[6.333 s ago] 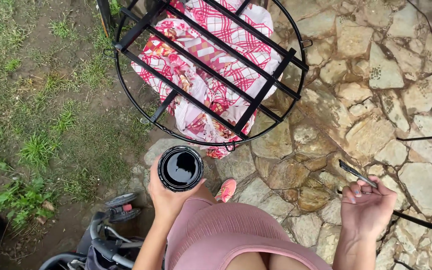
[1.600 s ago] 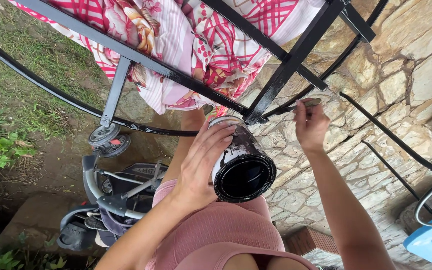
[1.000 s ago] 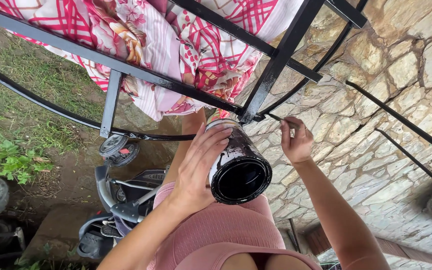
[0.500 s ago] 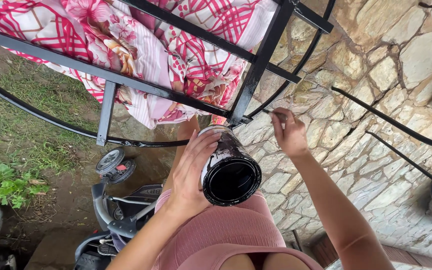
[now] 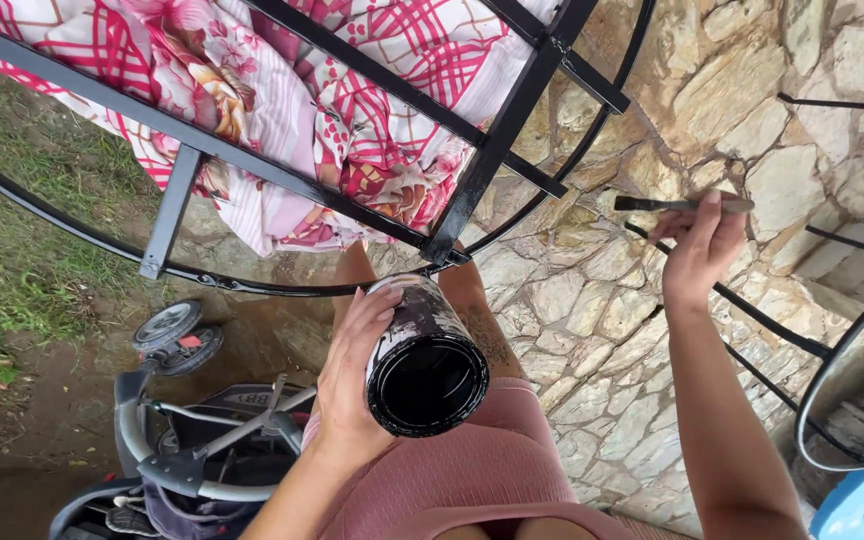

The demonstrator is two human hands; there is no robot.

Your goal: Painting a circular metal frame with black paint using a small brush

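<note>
A paint can point(image 5: 425, 362), tipped with its black mouth toward the camera, sits above the lap, gripped around its side by the left hand point(image 5: 350, 385). The right hand point(image 5: 700, 250) pinches a brush point(image 5: 680, 204) out over the stone paving point(image 5: 592, 300), below the black frame point(image 5: 497, 150) draped with cloth point(image 5: 282, 90).

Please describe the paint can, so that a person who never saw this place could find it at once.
Find the round black metal frame draped with a pink patterned cloth. Just below its lower rim, above the person's pink shorts, the left hand holds the paint can tilted, mouth toward the camera. It is the only cylinder here, smeared black, with a dark glossy inside.
</note>
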